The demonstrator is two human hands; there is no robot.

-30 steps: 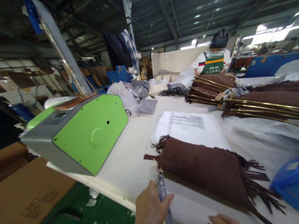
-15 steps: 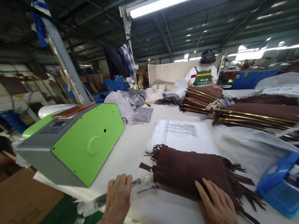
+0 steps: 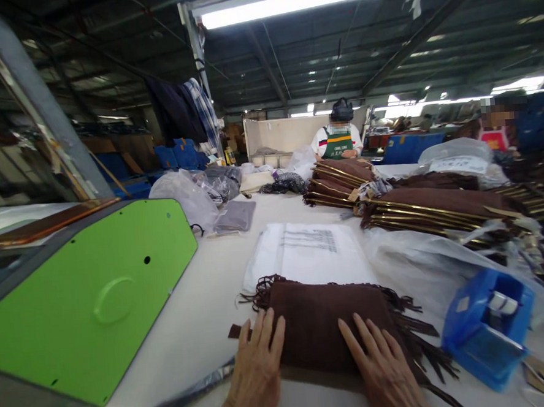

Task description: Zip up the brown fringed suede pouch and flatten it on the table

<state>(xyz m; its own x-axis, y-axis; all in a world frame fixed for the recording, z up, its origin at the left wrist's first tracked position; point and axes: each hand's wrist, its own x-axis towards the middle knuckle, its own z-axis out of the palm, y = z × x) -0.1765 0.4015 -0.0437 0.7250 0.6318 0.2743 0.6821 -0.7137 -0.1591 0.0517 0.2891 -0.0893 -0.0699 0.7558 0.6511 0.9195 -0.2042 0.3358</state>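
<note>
A dark brown fringed bag (image 3: 320,311) lies flat on the white table in front of me, its fringes spread at both sides. My left hand (image 3: 258,358) rests on its left edge with the fingers stretched out. On the front right part of the bag lies my right hand (image 3: 383,362), fingers also spread flat. A strap wrapped in clear plastic (image 3: 191,392) runs from under my left hand toward the lower left. Just behind the bag is a white printed plastic bag (image 3: 307,250), partly covered by it.
A green and grey machine (image 3: 93,300) stands at the left. Stacked brown bags with gold trim (image 3: 438,212) lie at the back right, near clear plastic sheeting (image 3: 404,257). A blue dispenser (image 3: 486,325) sits at the right. One co-worker (image 3: 339,138) is across the table.
My left hand has let go of the plastic-wrapped strap and moved right onto the bag, its fingers opening out. My right hand stays on the bag. The view has turned right.
</note>
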